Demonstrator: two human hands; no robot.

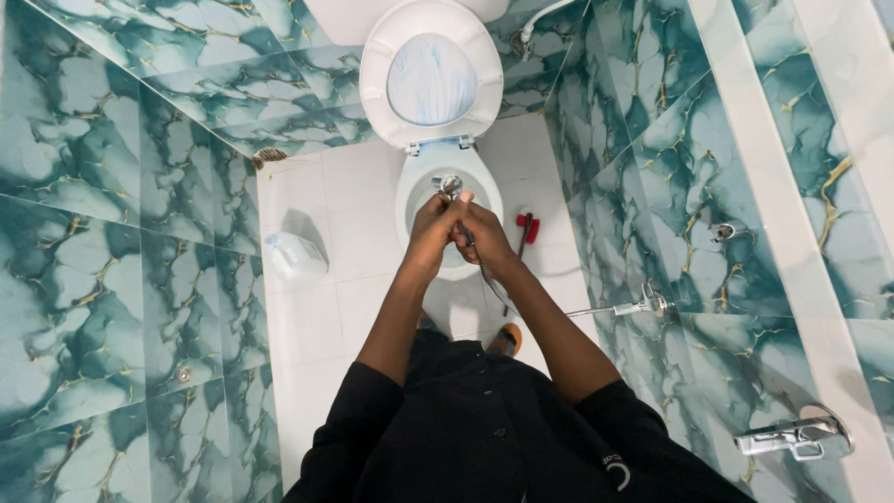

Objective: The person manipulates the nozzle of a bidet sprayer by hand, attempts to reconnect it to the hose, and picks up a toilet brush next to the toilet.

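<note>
Both hands up front over the toilet bowl [445,177], clamped together on the bidet sprayer [450,185]. Left hand [430,224] wraps the grip, right hand [484,235] closes over it from the right side, thumb up near the head. Chrome nozzle pokes out the far end, aimed down into the bowl.

Handling guess: sprayer itself is light, rigid metal, likely wet and slick, so take it around the handle, not the head. The hose [494,289] trails back toward me and will drag and twist a bit; looks flexible, springy.

Seat and lid [431,73] are tipped up against the far wall. Floor is white tile [307,326], probably slippery if wet. White plastic jug [294,255] on the floor to the left, red-handled tool [527,229] lying right of the bowl. Walls are glossy teal marble-look tile [84,279]. Angle valve [652,303] on the right wall, tap [796,436] nearer on the same side. Tight cubicle, little elbow room.
</note>
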